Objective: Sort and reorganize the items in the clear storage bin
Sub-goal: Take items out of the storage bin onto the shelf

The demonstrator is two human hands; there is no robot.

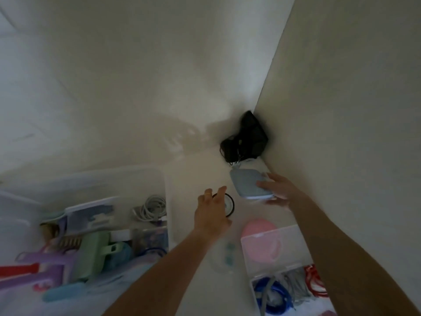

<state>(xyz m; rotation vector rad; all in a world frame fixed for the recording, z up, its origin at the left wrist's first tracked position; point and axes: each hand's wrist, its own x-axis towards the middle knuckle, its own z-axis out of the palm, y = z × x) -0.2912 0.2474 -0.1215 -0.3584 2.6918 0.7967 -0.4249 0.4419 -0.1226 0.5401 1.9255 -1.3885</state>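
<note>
The clear storage bin (164,202) stands at the lower left, holding a coiled white cable (152,208), a green case (92,258), purple and red items and a small clear box. My right hand (279,190) grips a light blue pouch (247,185) just above the white floor near the wall corner. My left hand (210,213) reaches forward with fingers extended over a small round black-rimmed thing (229,205), touching or just above it; I cannot tell which.
A black bundle of cords and a pouch (245,139) lies in the corner. A pink round item (259,228) and a clear divided organiser (280,258) with blue, grey and red cords sit at the lower right. The wall runs along the right.
</note>
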